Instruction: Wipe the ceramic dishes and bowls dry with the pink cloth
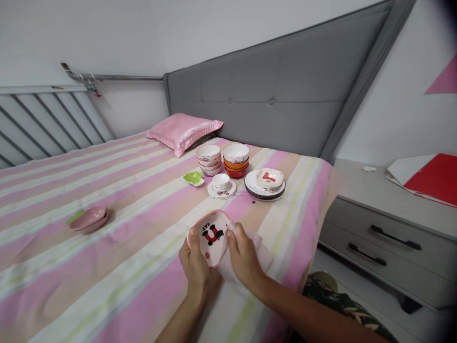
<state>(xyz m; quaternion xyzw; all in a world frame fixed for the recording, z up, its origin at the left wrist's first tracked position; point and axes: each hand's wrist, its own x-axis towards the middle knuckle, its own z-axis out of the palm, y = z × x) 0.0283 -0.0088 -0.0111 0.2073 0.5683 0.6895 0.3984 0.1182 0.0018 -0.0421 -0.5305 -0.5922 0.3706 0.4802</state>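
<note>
A small white dish (210, 238) with a pink rim, a cat figure and the letters "CAT" is tilted up over the bed. My left hand (195, 259) grips its left edge, thumb on the inner face. On the opposite side, my right hand (244, 255) pinches a pale cloth (262, 252) against the dish's rim; part of the cloth hangs below. Beyond the hands stand two stacks of bowls (209, 155), small white cups (221, 181) on little plates (222, 193), and a green leaf-shaped dish (193, 178). Larger plates (252, 180) carry another patterned dish (270, 178).
Pink dishes (91, 219) with a green part lie at left on the striped bedspread (143, 267). A pink pillow (183, 128) rests by the grey headboard (271, 81). At right is a nightstand (378, 228) bearing a red folder (433, 178).
</note>
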